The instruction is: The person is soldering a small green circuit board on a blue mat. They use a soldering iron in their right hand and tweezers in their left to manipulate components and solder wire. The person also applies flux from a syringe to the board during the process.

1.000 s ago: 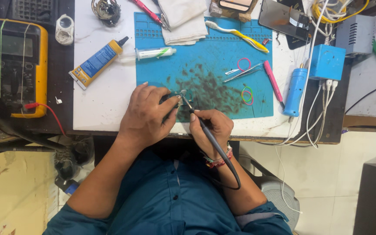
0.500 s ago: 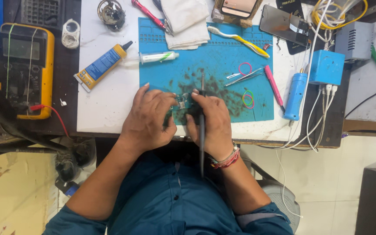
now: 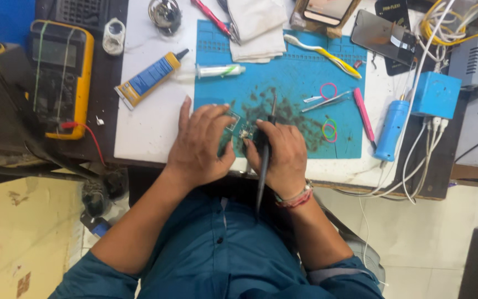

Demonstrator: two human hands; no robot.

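Small circuit board (image 3: 243, 132) on blue mat (image 3: 294, 66), near desk (image 3: 150, 122) front edge, between both hands. Left hand (image 3: 200, 145) pressed over board's left side, fingers curled down. Right hand (image 3: 281, 155) closed around black soldering iron (image 3: 264, 160), tip above board. Tweezers (image 3: 327, 101), rubber bands (image 3: 330, 129) lie right.

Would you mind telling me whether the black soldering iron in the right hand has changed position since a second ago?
Yes. The soldering iron has swung from a slant to nearly upright, its tip now pointing up the blue mat, over the dark smudge.
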